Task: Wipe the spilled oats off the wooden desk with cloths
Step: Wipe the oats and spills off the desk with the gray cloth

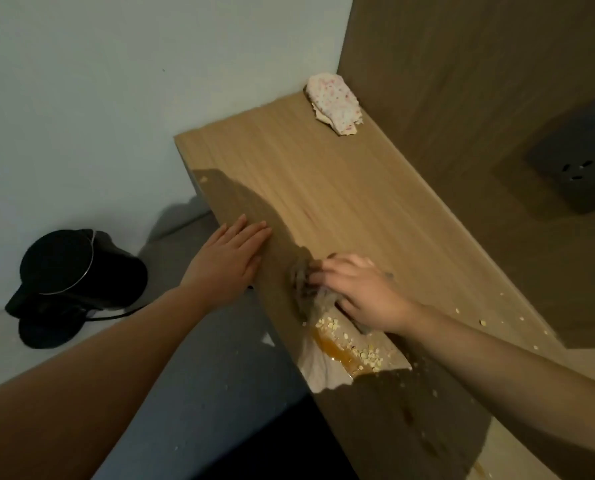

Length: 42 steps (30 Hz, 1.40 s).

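A wooden desk runs from the far corner toward me. My right hand grips a crumpled grey cloth on the desk near its left edge. Just below that hand a pale cloth hangs over the edge, carrying a pile of spilled oats and an orange-brown wet streak. Loose oat flakes lie scattered on the desk toward the back panel. My left hand rests flat, fingers straight, on the desk's left edge. A third cloth, white with pink dots, lies in the far corner.
A wooden back panel rises along the desk's right side, with a dark socket plate on it. Down at left a black electric kettle stands on a lower white surface. A grey floor strip with scattered flakes lies beside the desk.
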Each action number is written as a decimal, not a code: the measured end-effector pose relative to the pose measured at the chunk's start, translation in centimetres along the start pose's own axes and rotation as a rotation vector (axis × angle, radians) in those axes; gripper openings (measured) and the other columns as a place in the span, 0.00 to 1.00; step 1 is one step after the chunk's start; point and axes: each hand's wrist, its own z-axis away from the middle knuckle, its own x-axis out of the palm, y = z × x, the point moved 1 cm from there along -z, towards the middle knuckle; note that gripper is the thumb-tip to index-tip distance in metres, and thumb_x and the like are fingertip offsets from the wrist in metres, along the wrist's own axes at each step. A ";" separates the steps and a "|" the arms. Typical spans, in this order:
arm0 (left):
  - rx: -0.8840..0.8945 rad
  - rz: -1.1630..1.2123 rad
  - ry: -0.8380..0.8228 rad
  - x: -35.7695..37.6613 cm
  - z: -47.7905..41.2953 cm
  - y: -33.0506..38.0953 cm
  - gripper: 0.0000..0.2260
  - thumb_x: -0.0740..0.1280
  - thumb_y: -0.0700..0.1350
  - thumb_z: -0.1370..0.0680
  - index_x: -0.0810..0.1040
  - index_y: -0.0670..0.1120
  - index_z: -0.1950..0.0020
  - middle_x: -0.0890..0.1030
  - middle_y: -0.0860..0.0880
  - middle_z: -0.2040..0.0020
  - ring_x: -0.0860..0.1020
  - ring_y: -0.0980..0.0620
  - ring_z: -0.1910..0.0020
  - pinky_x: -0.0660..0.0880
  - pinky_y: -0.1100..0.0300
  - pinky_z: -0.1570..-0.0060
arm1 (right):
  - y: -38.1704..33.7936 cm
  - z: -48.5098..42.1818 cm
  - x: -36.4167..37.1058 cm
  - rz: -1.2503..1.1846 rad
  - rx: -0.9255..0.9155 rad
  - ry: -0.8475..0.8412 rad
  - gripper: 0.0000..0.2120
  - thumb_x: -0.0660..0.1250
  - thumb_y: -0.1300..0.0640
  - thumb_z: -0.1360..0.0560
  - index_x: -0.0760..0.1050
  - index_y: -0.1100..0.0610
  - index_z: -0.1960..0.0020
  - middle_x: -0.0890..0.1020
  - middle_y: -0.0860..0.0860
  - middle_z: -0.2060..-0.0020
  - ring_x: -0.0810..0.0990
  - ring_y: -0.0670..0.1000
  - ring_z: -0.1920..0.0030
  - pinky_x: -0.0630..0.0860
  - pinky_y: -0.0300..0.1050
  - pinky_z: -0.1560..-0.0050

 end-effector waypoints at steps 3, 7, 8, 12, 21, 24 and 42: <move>-0.031 0.078 0.016 -0.6 0.0 -0.1 0.21 0.51 0.46 0.17 0.55 0.48 0.23 0.56 0.51 0.23 0.50 0.52 0.24 0.45 0.59 0.27 | -0.1 -4.8 -0.5 -0.002 0.228 0.078 0.20 0.55 0.60 0.24 0.71 0.51 0.34 0.72 0.50 0.33 0.70 0.57 0.38 0.67 0.55 0.40; -0.065 0.089 0.024 -1.6 0.2 -0.7 0.21 0.52 0.45 0.17 0.57 0.47 0.24 0.59 0.49 0.24 0.54 0.53 0.24 0.49 0.58 0.28 | -2.7 -5.5 0.9 0.002 0.084 0.038 0.19 0.60 0.62 0.27 0.75 0.51 0.37 0.75 0.52 0.36 0.72 0.59 0.41 0.69 0.55 0.44; -0.056 0.059 0.008 -1.7 0.2 -0.7 0.20 0.51 0.45 0.17 0.57 0.48 0.24 0.58 0.50 0.23 0.54 0.53 0.24 0.49 0.57 0.27 | -3.0 -4.3 1.4 0.005 0.002 0.023 0.18 0.60 0.60 0.28 0.77 0.51 0.40 0.77 0.52 0.38 0.75 0.60 0.43 0.72 0.56 0.47; -0.106 -0.039 -0.064 -1.2 0.5 0.9 0.22 0.48 0.50 0.17 0.51 0.48 0.22 0.50 0.51 0.22 0.46 0.52 0.23 0.44 0.55 0.27 | -3.4 3.0 2.0 -0.033 -0.120 -0.043 0.15 0.58 0.58 0.27 0.72 0.46 0.42 0.77 0.46 0.40 0.73 0.55 0.41 0.70 0.52 0.44; -0.107 -0.081 -0.016 1.0 1.5 5.2 0.23 0.48 0.51 0.17 0.50 0.48 0.22 0.50 0.50 0.22 0.45 0.49 0.23 0.42 0.50 0.27 | -1.9 3.7 -0.2 -0.049 -0.032 -0.033 0.20 0.54 0.60 0.30 0.79 0.48 0.47 0.79 0.46 0.42 0.68 0.50 0.40 0.64 0.51 0.43; -0.089 -0.078 0.027 1.2 1.8 5.2 0.23 0.50 0.51 0.18 0.54 0.47 0.23 0.54 0.48 0.22 0.48 0.48 0.23 0.45 0.50 0.26 | -2.5 4.5 0.4 -0.034 0.004 0.005 0.20 0.54 0.60 0.31 0.79 0.50 0.46 0.79 0.48 0.42 0.70 0.54 0.41 0.66 0.53 0.44; -0.041 -0.092 -0.047 3.4 -3.0 15.0 0.23 0.46 0.59 0.20 0.51 0.59 0.24 0.48 0.51 0.22 0.42 0.48 0.24 0.39 0.35 0.31 | 7.4 13.5 -4.6 0.267 0.920 0.301 0.26 0.60 0.64 0.26 0.66 0.50 0.30 0.66 0.52 0.29 0.63 0.58 0.33 0.58 0.51 0.37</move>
